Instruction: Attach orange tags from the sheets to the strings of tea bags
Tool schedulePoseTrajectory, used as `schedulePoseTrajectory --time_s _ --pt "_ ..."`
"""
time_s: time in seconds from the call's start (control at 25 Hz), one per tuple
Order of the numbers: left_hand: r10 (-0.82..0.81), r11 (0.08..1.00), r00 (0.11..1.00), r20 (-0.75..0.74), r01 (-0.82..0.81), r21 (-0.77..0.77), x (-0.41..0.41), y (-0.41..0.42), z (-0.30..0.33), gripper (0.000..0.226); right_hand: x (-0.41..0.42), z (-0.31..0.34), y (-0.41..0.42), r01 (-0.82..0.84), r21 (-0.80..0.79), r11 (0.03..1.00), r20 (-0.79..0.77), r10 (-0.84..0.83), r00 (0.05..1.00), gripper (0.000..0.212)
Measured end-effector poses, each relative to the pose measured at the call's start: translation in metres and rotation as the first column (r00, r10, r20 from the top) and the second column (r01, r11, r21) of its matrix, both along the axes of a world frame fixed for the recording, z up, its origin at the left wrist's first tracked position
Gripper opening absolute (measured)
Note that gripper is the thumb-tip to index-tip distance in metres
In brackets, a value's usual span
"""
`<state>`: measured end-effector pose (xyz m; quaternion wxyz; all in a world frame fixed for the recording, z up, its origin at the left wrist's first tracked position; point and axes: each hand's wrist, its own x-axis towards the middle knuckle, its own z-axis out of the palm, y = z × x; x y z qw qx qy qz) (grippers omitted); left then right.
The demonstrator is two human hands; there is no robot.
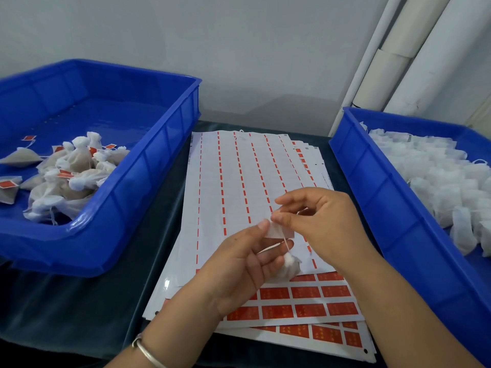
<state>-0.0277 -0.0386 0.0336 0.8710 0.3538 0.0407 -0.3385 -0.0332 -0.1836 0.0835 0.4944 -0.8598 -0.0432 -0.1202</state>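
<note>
You are holding a small gathered tea bag (289,266) in your left hand (239,264), its fingers curling loosely around the puffy mesh bundle, while your right hand (318,221) is pinching the thin white string (285,241) just above it. A peeled tag (277,231), showing its pale back, is sitting between your left thumb and right fingertips over the tag sheets (225,181). Keep the string taut and centred on the sticky face before folding, so the halves meet squarely. The sheets are glossy, flat and slippery-looking, mostly stripped, with orange rectangles left at the near end. The left blue crate (148,181), of rigid plastic, is holding soft tagged bags; the right blue crate (372,181) is holding untagged white ones, on the dark cloth-covered tabletop (66,309).
</note>
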Motion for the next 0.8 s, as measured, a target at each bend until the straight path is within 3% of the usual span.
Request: schedulePoseTrajectory --time_s 0.16,0.36,0.8 --pt "0.037 0.998 0.996 0.085 -0.042 0.057 -0.0014 -0.0016 0.0006 0.015 -0.0005 0.0052 0.0003 -0.013 0.013 1.0 0.007 0.012 1.0 0.024" --pt "0.103 0.985 0.99 0.101 -0.116 0.128 -0.0016 -0.005 0.0025 0.013 0.0005 0.0081 0.0007 -0.002 0.024 1.0 -0.013 0.002 1.0 0.022" --pt "0.069 0.949 0.967 0.245 -0.139 0.282 -0.0055 -0.0061 0.005 0.02 0.0036 0.0044 -0.0016 0.021 0.033 0.999 -0.041 -0.02 0.999 0.022"
